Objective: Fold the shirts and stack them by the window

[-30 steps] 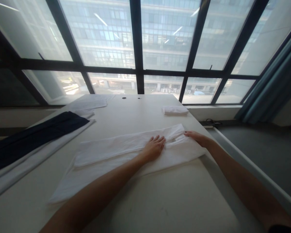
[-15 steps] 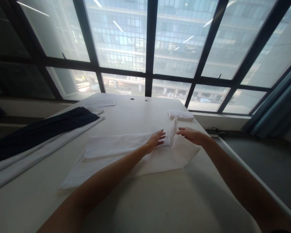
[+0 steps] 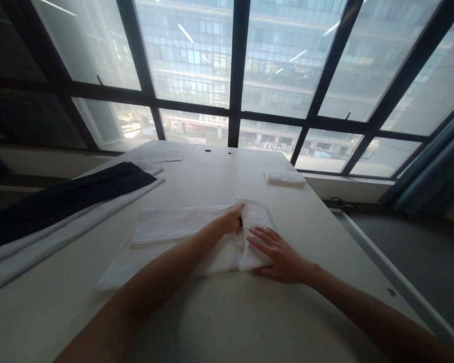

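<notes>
A thin white garment (image 3: 185,222) lies in layers across the table before me; its exact kind does not show. Its right end is folded back over to the left as a narrow flap (image 3: 256,214). At the flap's left edge, my left hand (image 3: 232,218) is closed on the fabric, with some fingers hidden under the wrist and fold. Flat on the near part of the flap rests my right hand (image 3: 278,254), its fingers spread. My left forearm covers part of the garment's lower layer.
The white table (image 3: 219,176) reaches to the windows. A folded white cloth (image 3: 285,177) lies at its right edge. To the left are dark navy trousers (image 3: 83,194) over white fabric (image 3: 79,222). White sheets (image 3: 162,151) lie at the far left corner.
The garment's raised right end has been laid over to the left and now lies flat. My right hand moved left and nearer, opening onto it; my left hand closed on the flap's edge.
</notes>
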Motion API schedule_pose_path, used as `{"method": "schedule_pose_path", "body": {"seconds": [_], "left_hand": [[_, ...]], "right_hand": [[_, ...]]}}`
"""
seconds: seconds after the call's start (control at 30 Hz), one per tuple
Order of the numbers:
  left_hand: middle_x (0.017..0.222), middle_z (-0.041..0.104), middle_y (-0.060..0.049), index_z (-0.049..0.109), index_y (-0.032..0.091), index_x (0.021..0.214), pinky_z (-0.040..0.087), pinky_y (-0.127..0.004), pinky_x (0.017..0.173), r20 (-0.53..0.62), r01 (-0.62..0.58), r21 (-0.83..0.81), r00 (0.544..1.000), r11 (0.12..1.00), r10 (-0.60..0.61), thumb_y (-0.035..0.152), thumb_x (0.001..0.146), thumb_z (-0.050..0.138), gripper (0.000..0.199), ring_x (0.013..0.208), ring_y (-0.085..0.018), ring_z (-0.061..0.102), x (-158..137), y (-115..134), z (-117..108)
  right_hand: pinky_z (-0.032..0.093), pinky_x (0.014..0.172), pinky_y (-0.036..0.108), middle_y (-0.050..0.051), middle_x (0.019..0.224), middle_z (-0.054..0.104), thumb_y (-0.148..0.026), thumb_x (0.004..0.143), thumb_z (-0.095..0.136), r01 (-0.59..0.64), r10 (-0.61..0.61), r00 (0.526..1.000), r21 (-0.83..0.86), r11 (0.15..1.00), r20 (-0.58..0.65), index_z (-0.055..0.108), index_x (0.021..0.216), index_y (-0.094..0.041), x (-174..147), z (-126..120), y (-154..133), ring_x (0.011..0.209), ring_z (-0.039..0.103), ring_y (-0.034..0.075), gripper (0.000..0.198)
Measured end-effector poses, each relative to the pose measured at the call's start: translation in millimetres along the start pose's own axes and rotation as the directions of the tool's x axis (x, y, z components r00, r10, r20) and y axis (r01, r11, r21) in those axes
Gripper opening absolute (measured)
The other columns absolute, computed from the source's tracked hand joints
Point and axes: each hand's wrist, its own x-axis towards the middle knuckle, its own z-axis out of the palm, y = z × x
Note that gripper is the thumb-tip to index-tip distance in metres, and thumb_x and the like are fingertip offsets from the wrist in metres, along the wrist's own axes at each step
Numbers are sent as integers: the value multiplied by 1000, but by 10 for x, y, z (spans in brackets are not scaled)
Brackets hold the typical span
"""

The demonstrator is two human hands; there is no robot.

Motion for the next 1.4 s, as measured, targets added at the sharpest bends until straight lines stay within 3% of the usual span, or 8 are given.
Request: {"method": "schedule_pose_path", "body": {"seconds": [0.17, 0.37, 0.7, 0.87, 0.97, 1.13, 1.23, 1.4], "left_hand": [[101, 75, -15, 65, 5, 116, 59, -36, 88, -54, 85, -87, 994, 993, -90, 28, 104, 44, 33, 87, -22, 73, -40, 52, -13], [98, 74, -14, 67, 5, 112, 59, -33, 88, 48, 56, -155, 998, 986, -49, 25, 104, 41, 33, 86, -20, 73, -100, 144, 17], [72, 67, -5, 64, 11, 96, 55, -28, 67, -130, -89, 291, 983, 953, 131, 23, 96, 57, 15, 67, -18, 66, -31, 42, -88], [97, 70, -10, 65, 14, 102, 50, -32, 89, -178, -195, 526, 926, 827, 332, 18, 91, 63, 12, 103, -24, 64, -53, 77, -135], [129, 63, -16, 59, 15, 126, 40, -39, 106, -109, -246, 737, 876, 630, 469, 16, 89, 63, 37, 130, -30, 50, -141, 82, -150], [156, 40, -18, 46, 17, 147, 30, -49, 115, 220, -148, 975, 760, -168, 612, 16, 94, 53, 53, 142, -34, 36, -273, 104, -137], [146, 51, -12, 59, 20, 133, 35, -42, 114, 350, -224, 933, 745, -281, 568, 11, 96, 44, 41, 134, -27, 45, -344, 172, -21], [118, 64, -9, 64, 21, 113, 43, -35, 106, 518, -472, 854, 733, -219, 441, 18, 97, 47, 24, 113, -23, 58, -823, 124, 283]], "right_hand": [[18, 124, 55, 15, 162, 33, -22, 90, 59, 21, -20, 1000, -99, 995, 15, 36, 157, -16, 40, 245, -74, 152, 22, 30, 71], [24, 122, 57, 18, 162, 31, -11, 88, 44, -41, 17, 967, -90, 995, -256, 27, 160, -11, 58, 428, -116, 153, 19, 27, 74], [13, 125, 54, 18, 166, 18, -12, 88, 51, -72, 76, 997, -132, 989, 28, 26, 159, -10, 116, 452, -213, 155, 5, 27, 76], [14, 125, 52, 14, 166, 19, -40, 99, 51, -9, -3, 996, 137, 991, 89, 24, 161, -16, 93, 244, -217, 155, 10, 26, 72], [22, 124, 49, 9, 162, 33, -37, 105, 37, -95, 140, 981, 294, 951, -137, 36, 157, -22, 204, 87, 51, 153, 22, 22, 55], [22, 124, 52, 12, 158, 41, -29, 99, 39, -289, 379, 865, 290, 912, -331, 48, 151, -16, 665, 45, 769, 150, 29, 26, 54], [25, 122, 53, 17, 157, 42, -22, 96, 43, -336, 386, 891, 222, 915, -238, 51, 148, -12, 925, 196, 978, 149, 31, 29, 53], [24, 120, 55, 18, 157, 41, -21, 94, 53, -313, 318, 941, 61, 948, -113, 51, 146, -13, 1022, 434, 951, 149, 29, 32, 53]]}}
